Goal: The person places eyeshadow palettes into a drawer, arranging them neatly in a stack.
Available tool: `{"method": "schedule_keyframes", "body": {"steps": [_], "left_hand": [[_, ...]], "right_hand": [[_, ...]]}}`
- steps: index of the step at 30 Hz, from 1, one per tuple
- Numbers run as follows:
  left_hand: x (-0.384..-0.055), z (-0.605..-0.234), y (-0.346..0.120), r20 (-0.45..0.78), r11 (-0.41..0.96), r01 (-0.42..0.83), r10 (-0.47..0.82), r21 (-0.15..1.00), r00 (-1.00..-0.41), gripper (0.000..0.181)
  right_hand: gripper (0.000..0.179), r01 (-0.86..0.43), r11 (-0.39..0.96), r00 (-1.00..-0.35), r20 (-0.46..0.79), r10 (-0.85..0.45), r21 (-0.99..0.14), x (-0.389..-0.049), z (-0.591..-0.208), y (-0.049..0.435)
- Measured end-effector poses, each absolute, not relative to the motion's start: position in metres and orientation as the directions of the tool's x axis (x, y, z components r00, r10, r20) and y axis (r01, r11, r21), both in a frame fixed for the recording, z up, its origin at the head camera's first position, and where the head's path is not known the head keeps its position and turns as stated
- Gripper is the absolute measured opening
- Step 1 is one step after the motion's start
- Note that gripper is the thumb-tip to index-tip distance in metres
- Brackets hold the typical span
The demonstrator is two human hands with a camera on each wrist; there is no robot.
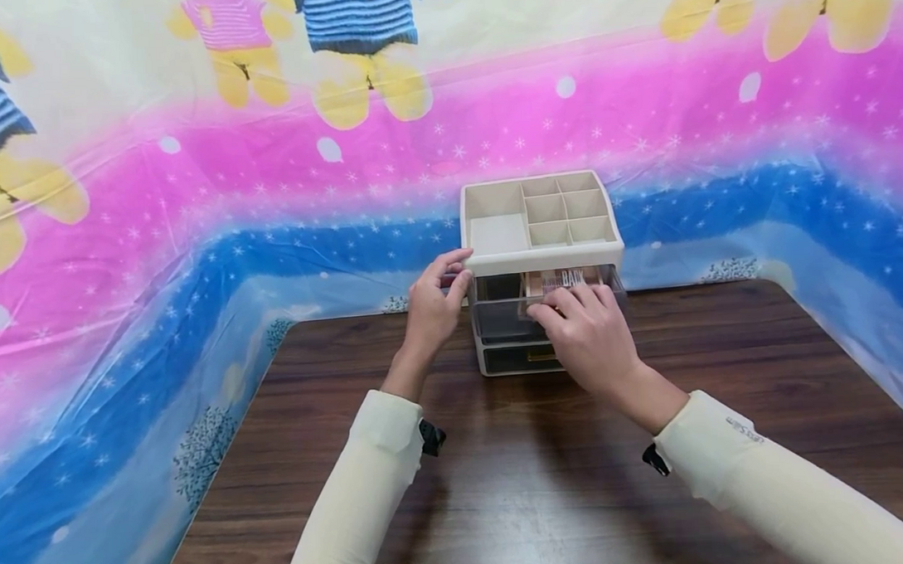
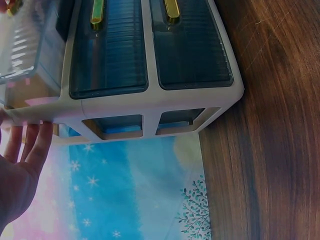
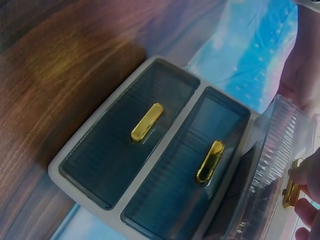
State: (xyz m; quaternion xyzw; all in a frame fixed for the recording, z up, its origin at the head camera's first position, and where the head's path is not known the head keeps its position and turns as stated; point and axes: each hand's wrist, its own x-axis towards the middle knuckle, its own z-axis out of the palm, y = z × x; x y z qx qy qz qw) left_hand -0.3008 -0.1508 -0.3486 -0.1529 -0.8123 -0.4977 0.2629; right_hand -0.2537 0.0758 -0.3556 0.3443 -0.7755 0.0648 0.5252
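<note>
A cream desktop drawer organizer [image 1: 544, 260] stands on the table with its clear top drawer [image 3: 272, 165] pulled out. My left hand [image 1: 435, 303] holds the organizer's upper left corner, fingers [image 2: 39, 150] against its side. At the top drawer's front, my right hand [image 1: 591, 335] pinches the gold handle [image 3: 291, 185] between thumb and fingers. Inside that drawer lies a flat packet [image 1: 563, 278] with "BACK" printed on it, partly hidden by the right hand. Below, two dark translucent drawers [image 3: 185, 165] sit closed, each with a gold handle.
The organizer's top tray [image 1: 494, 231] has one large compartment and several small ones. It stands near the back edge of the dark wooden table [image 1: 489, 496]. A printed cloth [image 1: 388, 185] with bears and snowflakes hangs behind and along the sides.
</note>
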Motion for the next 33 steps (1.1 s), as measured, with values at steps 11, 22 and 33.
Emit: {"method": "schedule_keyframes", "body": {"steps": [11,22,33], "left_hand": [[-0.299,-0.348,-0.151,0.575,0.468,0.504,-0.009,0.726,-0.818,0.030],[-0.300,-0.349,-0.150,0.588,0.479,0.516,-0.002,0.711,-0.809,0.031],[-0.298,-0.350,-0.151,0.575,0.460,0.509,-0.004,0.728,-0.818,0.033]], "right_hand": [[0.015,-0.550,0.800,-0.294,0.841,-0.454,0.240,-0.274,-0.355,0.072],[0.013,-0.520,0.824,-0.281,0.867,-0.411,0.222,-0.293,-0.359,0.068],[0.018,-0.549,0.829,-0.398,0.839,-0.371,0.106,-0.281,-0.351,0.077]]}}
